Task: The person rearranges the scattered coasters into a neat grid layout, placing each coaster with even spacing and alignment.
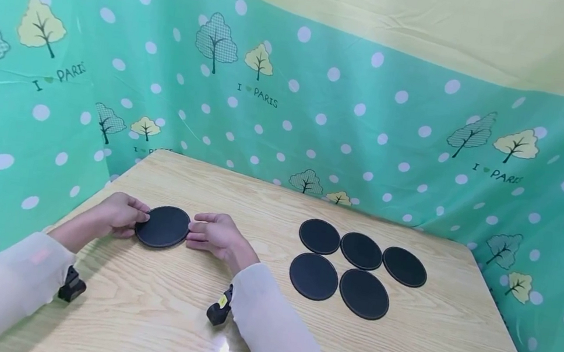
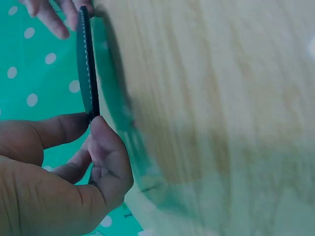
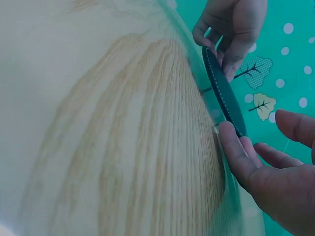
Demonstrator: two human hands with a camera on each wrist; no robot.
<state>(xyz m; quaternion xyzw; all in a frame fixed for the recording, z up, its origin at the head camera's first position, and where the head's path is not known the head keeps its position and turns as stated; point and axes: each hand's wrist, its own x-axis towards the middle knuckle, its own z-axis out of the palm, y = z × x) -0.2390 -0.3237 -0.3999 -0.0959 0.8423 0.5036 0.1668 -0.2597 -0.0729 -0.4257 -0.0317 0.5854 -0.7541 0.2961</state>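
Observation:
Raised a little off the table, a round black coaster [image 1: 163, 226] with white stitching along its rim is between my two hands. My left hand [image 1: 121, 215] pinches its left edge between thumb and fingers; the left wrist view shows the thumb [image 2: 64, 129] on one face and curled fingers on the other. At the opposite edge, the fingertips of my right hand [image 1: 217, 237] touch the rim. Seen from the right wrist, those fingers [image 3: 238, 157] are fairly straight and the thumb [image 3: 294, 127] stands apart from the coaster.
To the right, several like black coasters lie flat in two rows, among them a back-row one [image 1: 319, 236] and a front-row one [image 1: 364, 293]. The light wooden table [image 1: 451, 349] meets a green dotted curtain [image 1: 372, 128] at its back and sides.

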